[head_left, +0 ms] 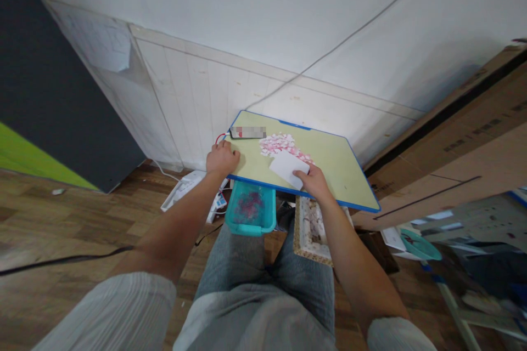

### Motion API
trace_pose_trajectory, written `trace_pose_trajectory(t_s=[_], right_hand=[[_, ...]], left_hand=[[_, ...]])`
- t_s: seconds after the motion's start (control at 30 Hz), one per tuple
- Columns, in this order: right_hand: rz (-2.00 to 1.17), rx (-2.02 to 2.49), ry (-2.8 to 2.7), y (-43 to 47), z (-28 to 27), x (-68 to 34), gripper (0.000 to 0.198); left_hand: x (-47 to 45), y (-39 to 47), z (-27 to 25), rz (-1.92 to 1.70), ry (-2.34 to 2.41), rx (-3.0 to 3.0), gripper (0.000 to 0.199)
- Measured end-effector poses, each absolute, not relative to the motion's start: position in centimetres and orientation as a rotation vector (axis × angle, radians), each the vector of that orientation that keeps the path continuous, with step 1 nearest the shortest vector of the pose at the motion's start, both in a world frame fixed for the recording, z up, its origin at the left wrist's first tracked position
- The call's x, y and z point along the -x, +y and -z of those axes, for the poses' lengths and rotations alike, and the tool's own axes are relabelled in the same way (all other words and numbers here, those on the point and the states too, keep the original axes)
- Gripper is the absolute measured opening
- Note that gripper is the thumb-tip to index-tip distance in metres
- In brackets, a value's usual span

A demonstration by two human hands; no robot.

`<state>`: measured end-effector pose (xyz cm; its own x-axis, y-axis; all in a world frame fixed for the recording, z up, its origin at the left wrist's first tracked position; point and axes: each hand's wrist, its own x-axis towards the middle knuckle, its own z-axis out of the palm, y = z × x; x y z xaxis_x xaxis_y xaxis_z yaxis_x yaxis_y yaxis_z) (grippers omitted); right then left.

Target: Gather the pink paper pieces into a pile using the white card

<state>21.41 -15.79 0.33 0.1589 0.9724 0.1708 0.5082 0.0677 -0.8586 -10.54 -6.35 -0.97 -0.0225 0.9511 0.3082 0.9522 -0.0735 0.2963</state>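
My right hand [313, 180] pinches a white card [288, 168] by its right corner, thumb on top. The card lies low over the yellow-green tabletop [329, 153], its far edge against a loose pile of small pink and white pieces [278, 144]; their exact kind is too small to tell. My left hand [223, 158] rests at the table's left edge with the thumb apart from the fingers, holding nothing visible. Just beyond it lies a phone [247, 132] with a red cable [220, 137] plugged into its left end.
Below the table's front edge, a teal plastic bin [250, 229] holds dark pinkish bits. Right of it is an open-topped box [302, 230] with a speckled rim. Large cardboard boxes [448, 159] stand at the right. A white wall [197, 77] rises behind the table.
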Motion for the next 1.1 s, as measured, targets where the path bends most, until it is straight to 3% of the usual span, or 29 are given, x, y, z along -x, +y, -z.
trace_pose_trajectory(t_s=[0.1,0.37,0.6,0.83,0.9,1.1], right_hand=[[-0.620,1.585,-1.435,-15.5,0.4,-21.6,0.041],[-0.826,1.551,-1.397,-14.3,0.5,-20.9,0.042],[-1.101,1.460,-1.512,-13.5,-0.3,-19.4,0.029],[-1.226,1.434,-1.448,-14.8,-0.2,-19.9,0.034],[-1.167,1.431,-1.408,-14.9,-0.2,-20.6,0.039],[-0.548,1.618,-1.395,-11.9,-0.7,-22.1,0.039]], left_hand=[[10.6,-6.2,1.2,0.698,-2.126,2.179,0.050],[10.4,-6.7,0.6,0.626,-2.166,2.173,0.051],[10.5,-6.5,0.7,0.642,-2.136,2.182,0.050],[10.5,-6.6,0.8,0.653,-2.160,2.180,0.048],[10.5,-6.6,0.8,0.660,-2.148,2.185,0.048],[10.5,-6.3,1.1,0.689,-2.126,2.165,0.047]])
